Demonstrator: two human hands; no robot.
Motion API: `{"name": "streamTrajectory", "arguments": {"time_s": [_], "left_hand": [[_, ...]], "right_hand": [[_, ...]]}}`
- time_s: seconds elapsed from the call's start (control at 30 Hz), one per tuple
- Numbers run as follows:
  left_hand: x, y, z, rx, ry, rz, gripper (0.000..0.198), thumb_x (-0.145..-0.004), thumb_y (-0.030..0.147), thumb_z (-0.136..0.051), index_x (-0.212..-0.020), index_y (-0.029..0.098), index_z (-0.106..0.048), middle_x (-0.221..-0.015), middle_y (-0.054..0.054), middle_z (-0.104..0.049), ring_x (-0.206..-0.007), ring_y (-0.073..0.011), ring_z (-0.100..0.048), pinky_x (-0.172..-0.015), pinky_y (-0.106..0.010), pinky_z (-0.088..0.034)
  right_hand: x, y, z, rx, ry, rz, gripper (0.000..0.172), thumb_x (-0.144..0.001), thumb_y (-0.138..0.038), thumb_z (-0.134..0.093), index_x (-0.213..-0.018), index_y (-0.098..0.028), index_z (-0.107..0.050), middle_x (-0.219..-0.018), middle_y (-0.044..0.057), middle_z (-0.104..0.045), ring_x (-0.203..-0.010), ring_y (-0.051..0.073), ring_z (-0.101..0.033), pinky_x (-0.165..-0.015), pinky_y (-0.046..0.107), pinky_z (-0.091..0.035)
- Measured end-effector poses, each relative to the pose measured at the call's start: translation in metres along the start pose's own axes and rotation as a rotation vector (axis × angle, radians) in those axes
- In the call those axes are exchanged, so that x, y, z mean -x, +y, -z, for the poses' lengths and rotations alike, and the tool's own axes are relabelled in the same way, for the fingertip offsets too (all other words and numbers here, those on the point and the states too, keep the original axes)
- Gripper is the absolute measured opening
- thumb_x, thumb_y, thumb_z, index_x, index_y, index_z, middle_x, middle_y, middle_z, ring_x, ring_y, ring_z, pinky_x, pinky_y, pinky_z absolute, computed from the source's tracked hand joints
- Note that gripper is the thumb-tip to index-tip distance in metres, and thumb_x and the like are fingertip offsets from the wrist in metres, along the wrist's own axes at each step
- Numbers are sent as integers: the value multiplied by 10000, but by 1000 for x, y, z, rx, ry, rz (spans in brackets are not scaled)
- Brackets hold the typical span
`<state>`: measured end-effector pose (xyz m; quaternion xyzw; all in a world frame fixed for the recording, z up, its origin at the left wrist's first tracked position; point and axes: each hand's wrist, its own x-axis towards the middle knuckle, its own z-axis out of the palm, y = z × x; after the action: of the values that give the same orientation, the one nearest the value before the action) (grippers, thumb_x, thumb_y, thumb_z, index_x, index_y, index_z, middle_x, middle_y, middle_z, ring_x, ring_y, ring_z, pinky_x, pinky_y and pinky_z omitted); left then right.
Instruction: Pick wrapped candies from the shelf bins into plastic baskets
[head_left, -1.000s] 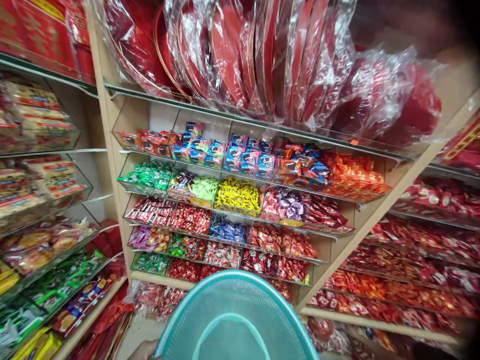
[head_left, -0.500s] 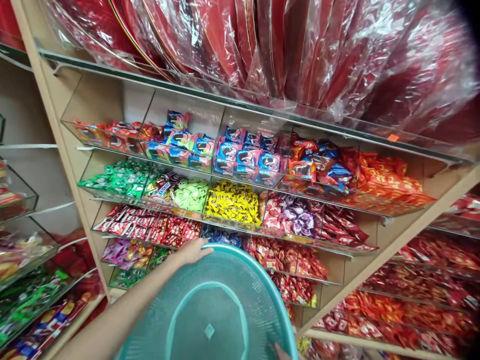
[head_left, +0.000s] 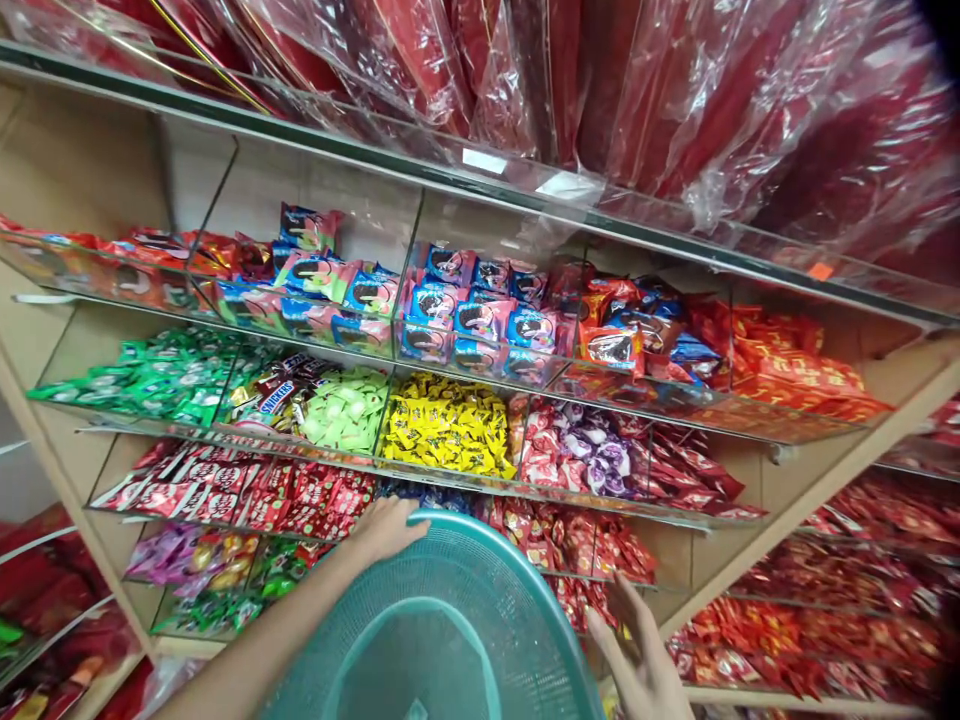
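A round teal plastic basket (head_left: 420, 640) fills the bottom centre, its mesh inside facing me. My left hand (head_left: 390, 528) grips its upper rim, with the fingers closed over the edge. To the right of the basket, my right hand (head_left: 637, 650) is raised with fingers spread, holding nothing. Beyond the hands stand clear shelf bins of wrapped sweets: yellow packets (head_left: 448, 425), purple and pink ones (head_left: 596, 450), and dark red ones (head_left: 694, 470). Red packets (head_left: 540, 530) lie in a lower bin just behind the basket's rim.
Higher bins hold blue and pink packets (head_left: 480, 315) and orange-red packets (head_left: 802, 355). Green sweets (head_left: 172, 370) lie at the left. Red items in clear plastic (head_left: 525, 70) lie above the glass shelf edge. A slanting wooden upright (head_left: 817, 490) stands at the right.
My right hand has come up from the basket's lower right rim and opened beside it. The shelves look closer. My left hand still holds the rim.
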<state>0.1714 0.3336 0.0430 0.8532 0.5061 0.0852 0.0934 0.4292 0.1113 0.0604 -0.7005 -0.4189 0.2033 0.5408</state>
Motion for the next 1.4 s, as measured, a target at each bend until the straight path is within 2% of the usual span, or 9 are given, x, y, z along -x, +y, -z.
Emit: {"name": "streamTrajectory", "arguments": {"time_s": [0.07,0.17,0.23,0.33,0.5,0.67,0.93,1.13,1.4], "left_hand": [[-1,-1,1,7,-6,5,525,-757,598,-331,-1045,250,-598,-964,-115,-650,-925,-299,-585,-732,-366,-440],[-5,-3,4,12,-20,-40,505,-766,592,-319,-966,239,-619,-937,-114,-657,-905,-293,-594,-710,-351,-438],[-9,-6,6,6,-30,-94,483,-773,585,-311,-886,236,-626,-904,-104,-664,-881,-288,-603,-691,-343,-437],[-15,-6,11,6,-65,-153,445,-769,575,-332,-797,240,-624,-872,-83,-672,-853,-280,-613,-668,-329,-432],[-19,-4,14,-2,-79,-172,432,-757,579,-353,-813,249,-626,-885,-85,-674,-864,-279,-612,-661,-318,-423],[-15,-10,9,12,-61,-157,419,-775,556,-336,-776,251,-623,-836,-67,-679,-823,-249,-615,-633,-283,-401],[-20,-23,1,107,-89,-172,404,-786,556,-340,-729,245,-591,-763,-27,-666,-741,-203,-615,-536,-235,-328],[-26,-20,4,131,-138,-137,433,-771,590,-343,-720,236,-585,-772,-28,-662,-732,-191,-612,-534,-224,-323],[-19,-25,-4,102,-155,-155,403,-758,575,-385,-716,237,-600,-771,-39,-671,-749,-202,-619,-562,-229,-364]], "right_hand": [[-28,-41,-13,154,-29,264,614,-765,-446,-519,-1307,-258,-300,-1307,57,-435,-1186,214,-422,-988,374,-370],[-64,-106,-49,358,-141,625,435,-822,-390,-454,-1231,-249,-404,-1232,67,-480,-1155,201,-431,-991,375,-347],[-83,-138,-76,481,-186,742,439,-832,-372,-444,-1239,-215,-392,-1191,88,-485,-1128,204,-434,-967,371,-363],[-104,-163,-110,673,-176,790,442,-843,-408,-410,-1226,-187,-405,-1145,110,-476,-1071,223,-441,-906,378,-396],[-123,-166,-135,897,-156,660,643,-739,-607,-455,-1232,-200,-392,-1118,125,-446,-1037,276,-422,-806,417,-426],[-137,-163,-142,982,-224,590,734,-676,-599,-550,-1283,-257,-321,-1144,128,-419,-1064,299,-400,-774,407,-429],[-148,-163,-139,1013,-290,653,622,-733,-485,-569,-1270,-276,-334,-1146,119,-440,-1062,292,-416,-745,377,-441],[-149,-166,-137,1037,-340,696,687,-744,-434,-586,-1328,-318,-243,-1199,106,-432,-1064,276,-434,-798,376,-426],[-158,-161,-130,980,-344,771,512,-786,-347,-556,-1256,-285,-362,-1171,81,-465,-1031,231,-470,-811,352,-425]]}}
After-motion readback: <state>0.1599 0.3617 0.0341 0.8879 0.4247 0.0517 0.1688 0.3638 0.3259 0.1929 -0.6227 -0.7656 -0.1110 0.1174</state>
